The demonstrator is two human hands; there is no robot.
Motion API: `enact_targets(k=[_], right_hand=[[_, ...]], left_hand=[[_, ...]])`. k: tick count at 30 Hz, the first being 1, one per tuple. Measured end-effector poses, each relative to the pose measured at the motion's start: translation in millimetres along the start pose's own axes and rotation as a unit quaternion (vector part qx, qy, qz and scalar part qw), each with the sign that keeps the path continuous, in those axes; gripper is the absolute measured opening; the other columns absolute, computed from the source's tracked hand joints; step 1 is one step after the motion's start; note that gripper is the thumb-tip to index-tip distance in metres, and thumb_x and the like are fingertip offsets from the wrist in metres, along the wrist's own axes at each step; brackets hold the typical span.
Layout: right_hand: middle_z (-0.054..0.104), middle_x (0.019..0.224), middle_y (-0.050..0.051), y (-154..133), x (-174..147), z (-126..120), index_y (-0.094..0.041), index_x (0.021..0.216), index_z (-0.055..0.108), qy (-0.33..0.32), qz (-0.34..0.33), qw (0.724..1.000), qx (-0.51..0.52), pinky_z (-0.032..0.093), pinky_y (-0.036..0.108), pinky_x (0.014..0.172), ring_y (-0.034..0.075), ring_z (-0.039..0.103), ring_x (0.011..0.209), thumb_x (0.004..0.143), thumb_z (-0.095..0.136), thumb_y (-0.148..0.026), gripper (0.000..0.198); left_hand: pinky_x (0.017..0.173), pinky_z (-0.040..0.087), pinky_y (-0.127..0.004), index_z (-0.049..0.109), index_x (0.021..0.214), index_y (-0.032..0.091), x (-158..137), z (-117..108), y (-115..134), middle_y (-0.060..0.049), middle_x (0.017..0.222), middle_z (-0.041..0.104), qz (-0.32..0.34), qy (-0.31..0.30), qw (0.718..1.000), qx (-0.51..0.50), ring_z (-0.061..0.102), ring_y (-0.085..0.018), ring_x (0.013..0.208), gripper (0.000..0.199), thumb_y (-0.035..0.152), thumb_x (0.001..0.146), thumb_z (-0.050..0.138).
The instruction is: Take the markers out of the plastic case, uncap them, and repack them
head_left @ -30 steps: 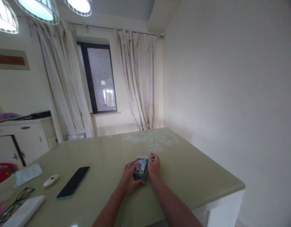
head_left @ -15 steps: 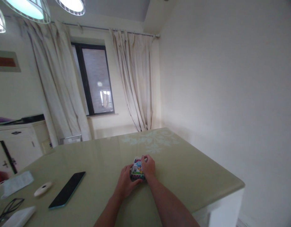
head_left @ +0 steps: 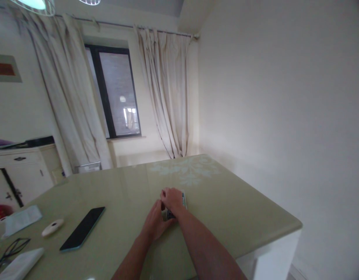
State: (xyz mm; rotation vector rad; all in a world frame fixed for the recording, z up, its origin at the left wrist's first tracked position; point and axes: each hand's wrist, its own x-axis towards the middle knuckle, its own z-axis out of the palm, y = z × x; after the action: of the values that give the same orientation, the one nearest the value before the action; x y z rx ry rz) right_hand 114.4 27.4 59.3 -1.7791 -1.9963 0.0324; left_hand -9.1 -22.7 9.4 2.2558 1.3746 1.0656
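A small pack with a colourful printed face (head_left: pixel 170 214) lies on the green table top, mostly covered by my hands. Only its right edge and a dark lower part show. My left hand (head_left: pixel 155 220) grips it from the lower left, thumb along the near edge. Across its top reaches my right hand (head_left: pixel 171 199), fingers curled and pinched together by the upper left side, close to the left fingertips. What those right fingers pinch is hidden.
Left on the table (head_left: pixel 124 194) lie a black phone (head_left: pixel 82 229), a white oval object (head_left: pixel 53 228), a pale sheet (head_left: pixel 23 220), dark-framed glasses (head_left: pixel 14 249) and a white flat object (head_left: pixel 22 265). A wall (head_left: pixel 269 116) borders the table's right side.
My right hand has moved left across the pack, from its upper right edge to its upper left, covering the printed face. My left hand keeps its grip. The view has tipped slightly down.
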Motion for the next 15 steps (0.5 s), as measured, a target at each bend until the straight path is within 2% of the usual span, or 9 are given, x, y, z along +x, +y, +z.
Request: enact_targets(k=[4,8,11,13,15], right_hand=[[0.08,0.097,0.013,1.7,0.8,5.1,-0.022,0.097,0.081,-0.027,-0.027,0.999,-0.021,0.052,0.029,0.077,0.023,0.076,0.089,0.098,0.048,-0.037,0.036],[0.08,0.096,0.016,11.8,4.2,5.1,-0.02,0.095,0.081,-0.046,-0.053,0.997,-0.038,0.053,0.031,0.078,0.026,0.076,0.091,0.094,0.053,-0.037,0.033],[0.079,0.098,0.017,15.3,7.9,6.1,-0.018,0.096,0.081,-0.053,-0.063,0.996,-0.046,0.054,0.032,0.078,0.027,0.076,0.093,0.093,0.055,-0.038,0.033],[0.079,0.098,0.017,17.1,10.5,7.3,-0.018,0.096,0.081,-0.055,-0.064,0.995,-0.05,0.054,0.032,0.079,0.028,0.076,0.094,0.092,0.056,-0.037,0.032],[0.079,0.099,0.017,19.8,13.1,8.1,-0.018,0.097,0.08,-0.055,-0.063,0.995,-0.053,0.054,0.033,0.08,0.028,0.075,0.094,0.091,0.058,-0.037,0.03]], left_hand=[[0.072,0.045,-0.033,0.06,0.104,0.019,2.1,1.0,-0.8,-0.005,0.091,0.065,-0.02,-0.022,0.998,0.05,0.06,-0.022,0.08,0.053,0.063,0.077,0.07],[0.059,0.033,-0.028,0.063,0.098,0.02,4.5,3.3,-2.2,0.003,0.068,0.056,-0.018,-0.018,0.998,0.06,0.05,-0.017,0.062,0.046,0.062,0.08,0.067],[0.055,0.024,-0.027,0.058,0.072,0.021,6.5,4.3,-5.0,0.006,0.056,0.044,-0.023,0.005,0.998,0.05,0.039,-0.014,0.054,0.041,0.06,0.082,0.064],[0.055,0.021,-0.028,0.046,0.056,0.022,8.0,4.9,-7.0,0.007,0.052,0.037,-0.029,0.017,0.998,0.048,0.033,-0.012,0.052,0.05,0.061,0.083,0.062],[0.055,0.019,-0.028,0.037,0.05,0.023,9.6,5.2,-8.4,0.007,0.049,0.03,-0.034,0.026,0.998,0.042,0.028,-0.011,0.05,0.056,0.062,0.083,0.061]])
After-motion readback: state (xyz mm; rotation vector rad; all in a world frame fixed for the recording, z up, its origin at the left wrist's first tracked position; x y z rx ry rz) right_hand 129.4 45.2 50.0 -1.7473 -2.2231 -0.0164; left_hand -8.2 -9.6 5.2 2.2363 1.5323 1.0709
